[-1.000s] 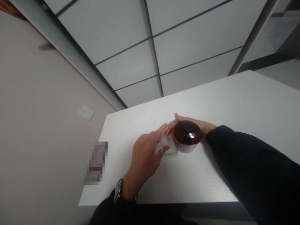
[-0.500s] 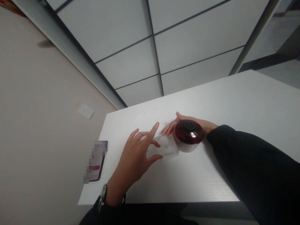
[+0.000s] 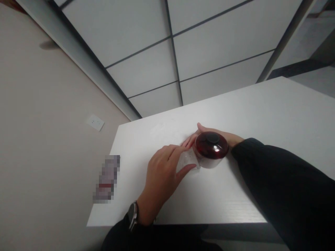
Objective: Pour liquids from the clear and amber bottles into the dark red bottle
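Note:
On the white table, a clear, flat, box-like thing (image 3: 186, 160) lies against the left side of a round jar with a dark red lid (image 3: 212, 148). My left hand (image 3: 164, 169) spans the clear box from the left, thumb along its near edge and fingers over its far edge, closed on it. My right hand (image 3: 195, 136) reaches behind the jar, thumb raised and fingers stretched out toward the box's far corner. The jar covers part of my right palm, so whether it presses on the jar cannot be made out.
A phone-like thing (image 3: 106, 179), blurred over, lies at the left edge of the white table (image 3: 214, 202). A wall with a socket (image 3: 95, 122) borders the left side. Beyond the far edge stand pale panelled doors (image 3: 146, 69).
My left hand has moved right and closed its fingers and thumb about the clear box; before, its fingers were spread over it. My right hand and the jar stay in place.

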Motion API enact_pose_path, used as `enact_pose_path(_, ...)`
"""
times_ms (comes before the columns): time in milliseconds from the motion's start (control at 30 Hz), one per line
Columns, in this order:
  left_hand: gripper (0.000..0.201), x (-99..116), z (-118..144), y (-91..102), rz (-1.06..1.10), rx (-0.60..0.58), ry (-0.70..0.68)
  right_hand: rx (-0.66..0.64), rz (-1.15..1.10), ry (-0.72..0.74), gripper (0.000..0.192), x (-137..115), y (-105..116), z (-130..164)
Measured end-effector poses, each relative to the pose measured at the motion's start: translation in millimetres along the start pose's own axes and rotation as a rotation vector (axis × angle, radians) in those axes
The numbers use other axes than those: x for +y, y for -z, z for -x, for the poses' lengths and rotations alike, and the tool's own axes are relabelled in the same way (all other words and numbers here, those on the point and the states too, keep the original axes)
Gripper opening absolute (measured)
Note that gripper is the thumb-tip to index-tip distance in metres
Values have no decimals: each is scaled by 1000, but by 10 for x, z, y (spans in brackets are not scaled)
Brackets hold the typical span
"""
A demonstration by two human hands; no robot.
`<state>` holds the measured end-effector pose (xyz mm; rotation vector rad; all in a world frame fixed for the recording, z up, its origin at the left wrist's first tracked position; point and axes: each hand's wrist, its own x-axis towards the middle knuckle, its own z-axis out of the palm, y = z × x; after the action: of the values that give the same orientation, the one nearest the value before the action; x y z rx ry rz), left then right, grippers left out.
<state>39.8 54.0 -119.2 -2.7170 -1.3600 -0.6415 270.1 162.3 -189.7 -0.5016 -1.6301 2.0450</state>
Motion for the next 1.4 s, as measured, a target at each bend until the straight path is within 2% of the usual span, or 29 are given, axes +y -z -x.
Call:
enact_pose_path(67, 27, 52, -27, -34, -52, -18, 12, -11, -5, -3, 79, -6, 0, 3)
enact_pose_path(200, 13, 130, -101, 7, -132, -144, 1, -2, -27, -20, 79, -37, -27, 9)
enact_pose_path(433, 13, 158, -158, 84, -170, -234, -9, 16, -30, -49, 80, -61, -55, 15)
enact_pose_path(600, 31, 110, -141, 67, -148, -171, 112, 17, -16, -48, 81, -19, -19, 2)
enact_pose_path(767, 24, 131, -131, 38, -109, -140, 237, 9, 0, -39, 81, -41, -29, 3)
enact_pose_path(967, 25, 141, -117, 31, -66, -99, 220, -3, -1, -62, 84, -46, -35, -15)
enact_pose_path(1400, 22, 162, -106, 35, -77, -85, 184, 7, 14, 6, 78, -44, -39, -22)
